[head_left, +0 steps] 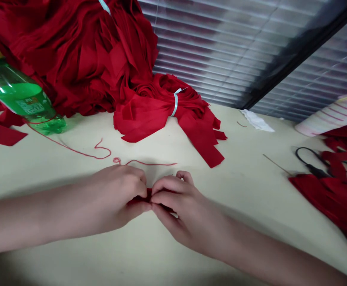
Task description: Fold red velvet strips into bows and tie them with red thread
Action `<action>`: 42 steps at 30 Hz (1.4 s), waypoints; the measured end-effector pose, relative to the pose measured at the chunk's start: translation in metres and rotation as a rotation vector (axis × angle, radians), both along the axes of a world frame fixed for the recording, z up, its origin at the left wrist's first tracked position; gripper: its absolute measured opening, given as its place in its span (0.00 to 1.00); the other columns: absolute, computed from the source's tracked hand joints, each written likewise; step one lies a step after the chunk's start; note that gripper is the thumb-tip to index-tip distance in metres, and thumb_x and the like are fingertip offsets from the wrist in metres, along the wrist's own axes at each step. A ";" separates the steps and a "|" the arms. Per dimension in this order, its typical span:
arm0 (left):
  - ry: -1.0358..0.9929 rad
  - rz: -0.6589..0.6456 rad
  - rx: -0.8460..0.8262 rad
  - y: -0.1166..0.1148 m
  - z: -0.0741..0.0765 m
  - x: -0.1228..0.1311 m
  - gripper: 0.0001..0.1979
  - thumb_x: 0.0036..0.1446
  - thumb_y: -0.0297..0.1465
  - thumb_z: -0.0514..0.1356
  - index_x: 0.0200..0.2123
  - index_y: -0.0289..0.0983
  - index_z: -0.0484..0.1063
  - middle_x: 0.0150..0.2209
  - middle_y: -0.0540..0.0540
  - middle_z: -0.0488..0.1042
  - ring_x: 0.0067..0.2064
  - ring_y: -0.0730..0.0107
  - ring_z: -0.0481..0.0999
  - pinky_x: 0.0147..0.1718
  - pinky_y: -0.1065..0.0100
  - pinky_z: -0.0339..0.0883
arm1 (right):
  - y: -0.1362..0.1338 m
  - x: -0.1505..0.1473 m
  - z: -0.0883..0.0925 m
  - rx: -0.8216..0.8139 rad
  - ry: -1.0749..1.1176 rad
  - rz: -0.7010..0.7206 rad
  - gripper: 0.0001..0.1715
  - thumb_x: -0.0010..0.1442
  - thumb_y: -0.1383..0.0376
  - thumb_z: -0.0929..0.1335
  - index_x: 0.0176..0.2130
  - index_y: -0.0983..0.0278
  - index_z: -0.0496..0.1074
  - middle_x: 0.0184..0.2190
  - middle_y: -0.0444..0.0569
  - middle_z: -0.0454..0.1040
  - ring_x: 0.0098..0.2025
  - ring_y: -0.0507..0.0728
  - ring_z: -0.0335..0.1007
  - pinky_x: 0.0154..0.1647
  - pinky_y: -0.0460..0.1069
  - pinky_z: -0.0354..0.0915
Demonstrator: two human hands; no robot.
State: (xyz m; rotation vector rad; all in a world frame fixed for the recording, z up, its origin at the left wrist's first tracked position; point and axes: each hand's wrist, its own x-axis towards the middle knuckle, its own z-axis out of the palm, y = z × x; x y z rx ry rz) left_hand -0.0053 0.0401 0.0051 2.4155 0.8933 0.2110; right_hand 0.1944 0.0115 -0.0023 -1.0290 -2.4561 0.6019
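A small piece of red fabric (149,193) is pinched between my two hands, close above the pale table (125,258). My left hand (125,194) is closed on its left part, thumb below and fingers curled on top. From the other side my right hand (179,204) grips it between thumb and fingertips, with the little finger raised. The fingertips of both hands meet, and most of the fabric is hidden by them. Just beyond the hands lies a loose red thread (152,163) with a small tangle at its left end.
Behind stand a tied bundle of red strips (149,115) and a big red fabric heap (72,51). A green bottle (24,95) leans at left. On the right are scissors (315,169), more red fabric (325,198), a striped cup (331,115) and white tissue (256,120). Window blinds (209,51) rise behind.
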 end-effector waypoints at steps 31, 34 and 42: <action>0.005 -0.060 0.263 -0.001 -0.003 0.006 0.13 0.60 0.24 0.54 0.25 0.36 0.73 0.25 0.49 0.73 0.27 0.72 0.73 0.30 0.70 0.68 | 0.006 -0.003 -0.004 0.037 -0.100 0.029 0.11 0.62 0.72 0.64 0.30 0.67 0.73 0.27 0.45 0.72 0.34 0.53 0.67 0.38 0.51 0.62; -0.012 -0.059 0.274 -0.001 -0.004 0.006 0.13 0.59 0.23 0.53 0.25 0.36 0.72 0.26 0.48 0.73 0.28 0.72 0.73 0.32 0.70 0.68 | 0.005 -0.004 -0.002 0.085 -0.202 0.060 0.11 0.62 0.75 0.62 0.31 0.69 0.73 0.27 0.47 0.71 0.36 0.56 0.66 0.40 0.53 0.62; 0.016 -0.062 0.281 -0.002 0.000 0.007 0.11 0.60 0.24 0.53 0.27 0.36 0.72 0.27 0.48 0.73 0.29 0.70 0.74 0.33 0.69 0.69 | 0.004 -0.006 -0.002 0.234 -0.385 0.134 0.08 0.57 0.77 0.63 0.30 0.69 0.70 0.28 0.50 0.68 0.34 0.58 0.62 0.35 0.55 0.64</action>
